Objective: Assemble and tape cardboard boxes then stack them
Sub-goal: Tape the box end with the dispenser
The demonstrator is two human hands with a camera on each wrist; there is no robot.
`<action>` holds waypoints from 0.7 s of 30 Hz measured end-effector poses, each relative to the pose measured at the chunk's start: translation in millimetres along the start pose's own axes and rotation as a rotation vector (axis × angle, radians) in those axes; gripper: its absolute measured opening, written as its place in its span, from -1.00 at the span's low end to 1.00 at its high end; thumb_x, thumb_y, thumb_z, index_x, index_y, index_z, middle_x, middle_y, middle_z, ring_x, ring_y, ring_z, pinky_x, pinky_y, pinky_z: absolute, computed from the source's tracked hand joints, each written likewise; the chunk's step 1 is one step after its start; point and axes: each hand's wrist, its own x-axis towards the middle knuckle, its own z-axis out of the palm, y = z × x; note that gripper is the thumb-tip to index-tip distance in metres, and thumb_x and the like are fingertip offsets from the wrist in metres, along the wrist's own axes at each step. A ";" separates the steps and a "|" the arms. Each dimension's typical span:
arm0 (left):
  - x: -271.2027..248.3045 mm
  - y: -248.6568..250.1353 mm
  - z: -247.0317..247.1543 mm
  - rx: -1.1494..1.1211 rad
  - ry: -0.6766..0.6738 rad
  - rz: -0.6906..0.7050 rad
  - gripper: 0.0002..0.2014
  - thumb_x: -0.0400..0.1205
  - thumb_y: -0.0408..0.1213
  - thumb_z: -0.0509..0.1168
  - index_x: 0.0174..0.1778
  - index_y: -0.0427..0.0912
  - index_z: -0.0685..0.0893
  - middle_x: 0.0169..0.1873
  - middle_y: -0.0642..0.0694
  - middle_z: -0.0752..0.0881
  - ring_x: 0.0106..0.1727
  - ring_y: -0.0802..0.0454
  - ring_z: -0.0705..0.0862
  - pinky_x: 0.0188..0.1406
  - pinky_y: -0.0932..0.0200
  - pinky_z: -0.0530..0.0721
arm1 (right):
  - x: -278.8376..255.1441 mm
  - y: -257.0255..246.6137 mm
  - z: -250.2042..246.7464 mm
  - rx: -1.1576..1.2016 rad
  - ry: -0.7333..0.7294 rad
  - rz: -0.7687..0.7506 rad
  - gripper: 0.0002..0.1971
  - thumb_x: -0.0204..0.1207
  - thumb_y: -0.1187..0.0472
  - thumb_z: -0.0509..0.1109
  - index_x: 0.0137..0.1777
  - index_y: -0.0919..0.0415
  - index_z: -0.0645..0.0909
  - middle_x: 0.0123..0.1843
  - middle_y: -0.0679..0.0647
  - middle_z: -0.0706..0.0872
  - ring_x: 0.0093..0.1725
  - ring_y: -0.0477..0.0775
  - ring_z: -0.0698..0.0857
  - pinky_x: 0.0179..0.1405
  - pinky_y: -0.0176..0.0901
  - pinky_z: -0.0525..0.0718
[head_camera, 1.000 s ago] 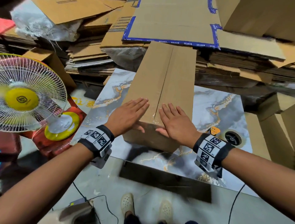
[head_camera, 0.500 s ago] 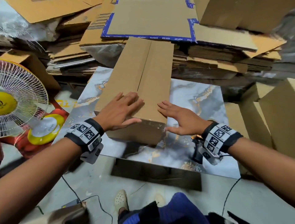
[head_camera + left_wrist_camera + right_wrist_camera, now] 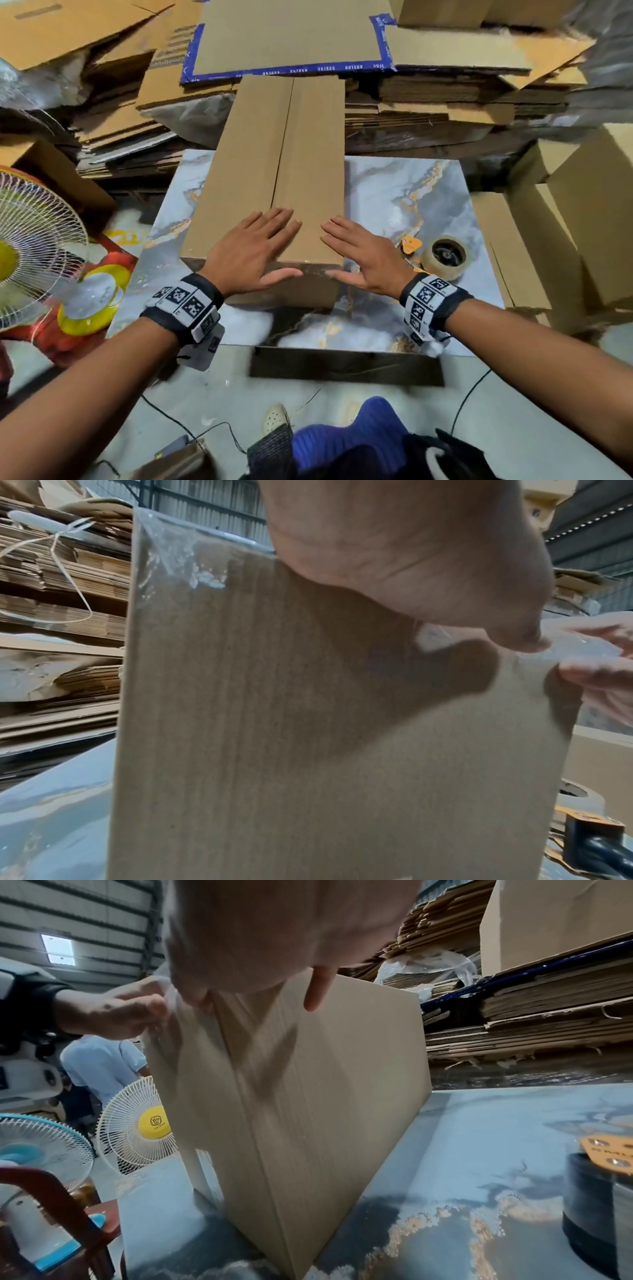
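Head view shows the left hand [image 3: 251,251] and right hand [image 3: 363,255] flat, fingers straight, pressing the box [image 3: 274,178] on the table [image 3: 404,205], and the tape could wrinkle or peel if they rub unevenly.

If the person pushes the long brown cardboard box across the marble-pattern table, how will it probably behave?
The long brown cardboard box probably slides easily, because the marble-pattern table looks glossy. It seems light for its size. Its far end overhangs the table, so pushing it further could tip it. The left hand and right hand lie flat on it.
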 end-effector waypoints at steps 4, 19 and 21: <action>-0.2 0.6 -0.4 0.000 -0.008 -0.004 -0.08 0.68 0.48 -0.13 0.75 -0.19 0.28 0.72 -0.26 0.28 0.73 -0.21 0.27 0.67 -0.23 0.31 | 0.1 1.6 2.1 0.008 0.025 -0.022 -0.43 0.65 -0.12 0.42 0.52 0.25 0.61 0.59 0.14 0.57 0.66 0.17 0.43 0.16 0.13 0.80; 0.0 1.8 -2.8 0.015 0.007 0.006 -0.12 0.69 0.45 -0.08 0.71 -0.21 0.35 0.68 -0.29 0.36 0.68 -0.24 0.35 0.61 -0.23 0.41 | 1.4 -5.6 -5.7 -0.020 0.024 -0.009 -0.44 0.69 -0.13 0.33 0.56 0.21 0.58 0.61 0.10 0.55 0.68 0.11 0.40 0.25 -0.07 0.73; 0.1 1.4 -3.2 0.015 -0.002 0.008 -0.11 0.69 0.45 -0.11 0.72 -0.21 0.33 0.68 -0.29 0.35 0.69 -0.24 0.34 0.62 -0.23 0.40 | 1.5 -5.4 -6.1 -0.035 0.014 -0.016 -0.43 0.69 -0.13 0.32 0.57 0.21 0.56 0.63 0.09 0.53 0.69 0.11 0.38 0.18 -0.19 0.68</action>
